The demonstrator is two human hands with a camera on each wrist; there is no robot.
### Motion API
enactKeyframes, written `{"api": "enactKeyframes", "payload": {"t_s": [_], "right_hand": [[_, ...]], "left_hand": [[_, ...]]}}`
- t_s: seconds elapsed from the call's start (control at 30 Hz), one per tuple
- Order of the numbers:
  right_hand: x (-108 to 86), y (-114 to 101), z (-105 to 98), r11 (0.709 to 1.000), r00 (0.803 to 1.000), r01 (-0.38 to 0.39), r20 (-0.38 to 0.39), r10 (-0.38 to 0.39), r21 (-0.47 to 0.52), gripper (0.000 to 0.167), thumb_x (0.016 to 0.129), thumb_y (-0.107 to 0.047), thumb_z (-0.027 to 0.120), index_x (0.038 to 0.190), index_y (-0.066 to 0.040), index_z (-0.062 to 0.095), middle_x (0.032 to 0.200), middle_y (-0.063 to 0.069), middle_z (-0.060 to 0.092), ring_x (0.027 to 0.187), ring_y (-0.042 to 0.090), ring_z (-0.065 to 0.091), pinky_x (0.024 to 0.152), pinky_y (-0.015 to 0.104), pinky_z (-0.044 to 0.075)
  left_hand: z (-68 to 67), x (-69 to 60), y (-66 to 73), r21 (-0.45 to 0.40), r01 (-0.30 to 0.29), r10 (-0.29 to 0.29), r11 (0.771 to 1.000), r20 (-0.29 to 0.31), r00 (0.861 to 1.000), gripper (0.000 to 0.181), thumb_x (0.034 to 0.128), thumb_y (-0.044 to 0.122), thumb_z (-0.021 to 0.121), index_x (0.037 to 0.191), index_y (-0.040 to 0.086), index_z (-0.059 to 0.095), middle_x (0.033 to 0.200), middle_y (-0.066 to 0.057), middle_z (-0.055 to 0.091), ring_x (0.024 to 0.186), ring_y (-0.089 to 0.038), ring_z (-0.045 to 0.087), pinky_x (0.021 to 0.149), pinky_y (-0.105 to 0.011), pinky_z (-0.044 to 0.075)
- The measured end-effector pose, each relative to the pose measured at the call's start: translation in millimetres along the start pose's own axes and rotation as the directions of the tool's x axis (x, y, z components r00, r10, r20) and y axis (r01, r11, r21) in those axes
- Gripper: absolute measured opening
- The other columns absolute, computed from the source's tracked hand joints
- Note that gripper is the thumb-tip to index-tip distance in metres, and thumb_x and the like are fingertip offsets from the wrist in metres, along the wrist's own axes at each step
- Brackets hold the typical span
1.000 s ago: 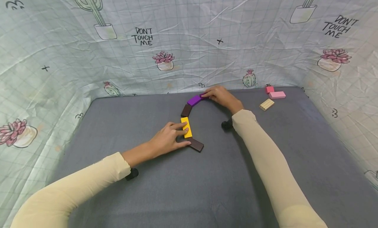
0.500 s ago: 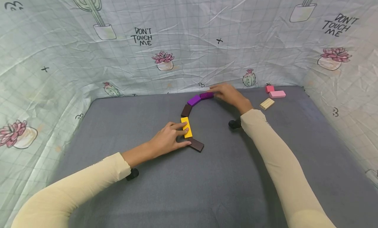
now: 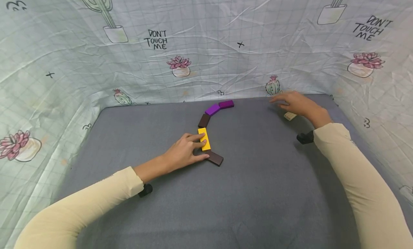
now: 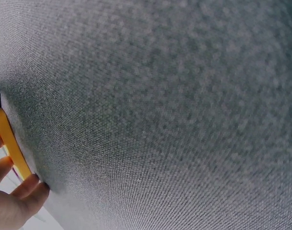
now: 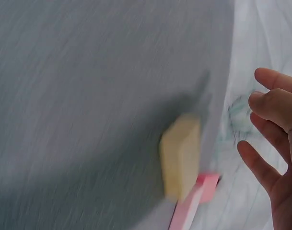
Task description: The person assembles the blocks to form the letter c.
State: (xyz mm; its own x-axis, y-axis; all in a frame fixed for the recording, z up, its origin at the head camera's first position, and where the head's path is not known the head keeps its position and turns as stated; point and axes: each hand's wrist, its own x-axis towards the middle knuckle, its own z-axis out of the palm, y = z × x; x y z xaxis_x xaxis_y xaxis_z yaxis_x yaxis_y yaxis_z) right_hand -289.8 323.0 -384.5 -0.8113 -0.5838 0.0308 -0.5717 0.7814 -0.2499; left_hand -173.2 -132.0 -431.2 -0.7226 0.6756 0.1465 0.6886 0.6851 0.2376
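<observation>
The left hand (image 3: 181, 151) rests straight fingers on a long yellow block (image 3: 207, 139); the right hand (image 3: 297, 103), fingers spread, hangs near a tan wooden block (image 5: 181, 159).

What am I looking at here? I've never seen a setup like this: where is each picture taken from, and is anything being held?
There is no machine arm here, just a person's two bare hands. The wide view comes from a camera worn on the head; the two close views come from a camera on each wrist.

On the grey surface, five blocks form a curve: dark purple block, violet block, upper brown block, yellow block and lower brown block.

The left hand rests its fingers on the yellow one. The right hand holds nothing, hovering near a wooden block; its wrist view also shows a pink block and red block.
</observation>
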Motion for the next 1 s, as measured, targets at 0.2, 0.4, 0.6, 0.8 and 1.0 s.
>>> {"api": "enactKeyframes", "payload": {"t_s": [0.2,0.4,0.6,0.8,1.0], "right_hand": [[-31.7,18,-1,0.999,1.0,0.024,0.011,-0.024,-0.035,0.038,0.088,0.011,0.068,0.124,0.001,0.069,0.126,0.022,0.068,0.11,0.042,0.066,0.09,0.057,0.051],[-45.1,27,9,0.998,0.999,0.049,0.008,-0.048,-0.049,0.049,0.077,0.02,0.063,0.119,-0.004,0.073,0.123,0.018,0.07,0.112,0.04,0.066,0.088,0.056,0.052],[-51.6,29,15,0.996,0.997,0.074,-0.015,-0.074,-0.04,0.051,0.075,0.024,0.062,0.118,-0.001,0.072,0.119,0.019,0.071,0.113,0.042,0.064,0.093,0.058,0.05],[-58.8,31,20,0.996,0.994,0.061,-0.085,-0.066,-0.06,0.042,0.079,0.022,0.067,0.115,0.0,0.073,0.113,0.017,0.072,0.108,0.043,0.065,0.095,0.06,0.048],[-62.3,35,25,0.994,0.986,0.062,-0.151,-0.075,-0.085,0.035,0.082,0.013,0.076,0.113,-0.004,0.074,0.11,0.014,0.072,0.108,0.04,0.065,0.094,0.058,0.049]], "left_hand": [[-0.3,-0.4,0.1,-0.003,0.011,-0.011,1.0,0.003,1.0,0.057,0.0914,0.049,0.074,0.132,0.009,0.068,0.147,-0.014,0.055,0.122,-0.04,0.057,0.097,-0.05,0.053],[-0.3,-0.1,0.3,-0.01,0.021,-0.021,1.0,0.01,1.0,0.057,0.0917,0.049,0.074,0.133,0.009,0.068,0.148,-0.013,0.054,0.122,-0.04,0.057,0.097,-0.051,0.053],[1.0,-0.8,-0.5,-0.018,0.017,-0.017,1.0,0.002,1.0,0.058,0.0919,0.049,0.073,0.134,0.009,0.067,0.148,-0.013,0.055,0.123,-0.04,0.056,0.099,-0.051,0.052],[0.3,-0.5,0.5,-0.039,0.035,-0.035,0.999,0.005,0.999,0.059,0.0911,0.049,0.074,0.134,0.01,0.068,0.149,-0.012,0.055,0.125,-0.039,0.056,0.101,-0.052,0.05],[-1.1,0.1,1.7,-0.047,0.051,-0.05,0.998,0.017,0.999,0.06,0.0909,0.05,0.074,0.136,0.011,0.067,0.149,-0.01,0.054,0.125,-0.037,0.055,0.102,-0.052,0.05]]}}
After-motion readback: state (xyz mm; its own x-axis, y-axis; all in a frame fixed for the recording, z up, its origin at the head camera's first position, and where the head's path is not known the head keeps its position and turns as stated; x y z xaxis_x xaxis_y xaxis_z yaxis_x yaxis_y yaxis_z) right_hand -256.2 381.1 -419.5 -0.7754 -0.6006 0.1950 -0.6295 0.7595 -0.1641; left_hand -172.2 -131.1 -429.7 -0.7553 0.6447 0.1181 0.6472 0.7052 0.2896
